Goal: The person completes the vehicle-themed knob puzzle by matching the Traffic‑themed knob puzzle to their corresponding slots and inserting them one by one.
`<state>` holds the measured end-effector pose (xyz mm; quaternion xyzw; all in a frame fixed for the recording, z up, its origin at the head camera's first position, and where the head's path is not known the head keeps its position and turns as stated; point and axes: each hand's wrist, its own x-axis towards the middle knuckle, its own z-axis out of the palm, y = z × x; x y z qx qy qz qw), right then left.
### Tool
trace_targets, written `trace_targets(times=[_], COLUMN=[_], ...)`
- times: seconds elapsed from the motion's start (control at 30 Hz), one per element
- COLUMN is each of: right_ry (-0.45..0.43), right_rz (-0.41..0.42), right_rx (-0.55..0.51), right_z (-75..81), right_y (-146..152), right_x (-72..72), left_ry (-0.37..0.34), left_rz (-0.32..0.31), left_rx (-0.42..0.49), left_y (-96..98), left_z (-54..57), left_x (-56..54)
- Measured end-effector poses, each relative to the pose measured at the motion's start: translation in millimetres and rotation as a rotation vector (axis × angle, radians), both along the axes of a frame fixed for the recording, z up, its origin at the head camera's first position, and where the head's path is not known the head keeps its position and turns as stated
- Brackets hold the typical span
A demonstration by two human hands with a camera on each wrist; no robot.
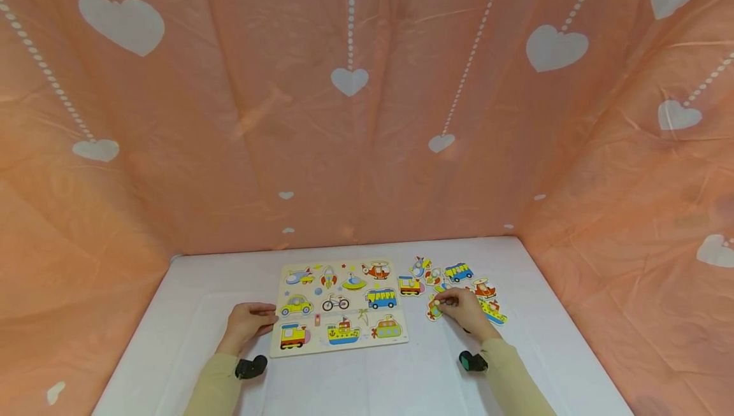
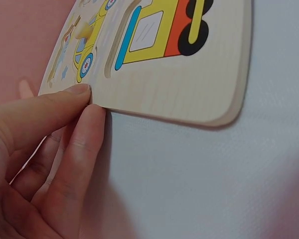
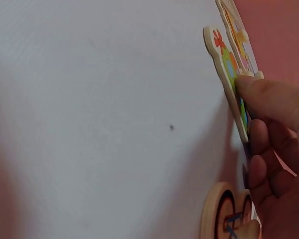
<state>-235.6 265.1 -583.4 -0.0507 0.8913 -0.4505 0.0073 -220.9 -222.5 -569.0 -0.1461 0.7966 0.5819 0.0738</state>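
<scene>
My left hand (image 1: 248,323) is at the left edge of a wooden vehicle puzzle board (image 1: 312,334). The left wrist view shows the thumb on the board's face and a finger against its edge, pinching it. Near the edge are the printed train (image 2: 154,32) and a yellow car (image 2: 87,45). To the right of the board, my right hand (image 1: 463,306) pinches a green submarine puzzle piece (image 3: 228,69) between thumb and fingers. That piece is tilted in the right wrist view, and the hand partly covers it. A bicycle piece (image 3: 223,211) lies beneath the curled fingers.
Several knobbed pieces lie loosely grouped right of the board, among them a train (image 1: 410,285), a bus (image 1: 459,272), a helicopter (image 1: 485,288) and a ship (image 1: 493,313). Some overlap. A pink curtain (image 1: 344,167) with white hearts stands behind the white table (image 1: 355,387).
</scene>
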Motion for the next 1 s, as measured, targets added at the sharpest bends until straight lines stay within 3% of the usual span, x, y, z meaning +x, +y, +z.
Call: trace_targets(times=[0.23, 0.7, 1.0], right_ry=[0.029, 0.007, 0.042], right_rz=[-0.002, -0.007, -0.023], right_rx=[0.025, 0.029, 0.046], right_z=[3.3, 3.0, -4.8], right_y=[-0.5, -1.4, -4.7], right_x=[0.7, 3.4, 3.1], left_ry=[0.007, -0.001, -0.005], left_rz=[-0.009, 0.001, 0.001], left_rx=[0.002, 0.01, 0.005], left_y=[1.4, 2.3, -0.3], left_z=[0.9, -0.8, -1.6], left_x=[-0.5, 0.8, -0.6])
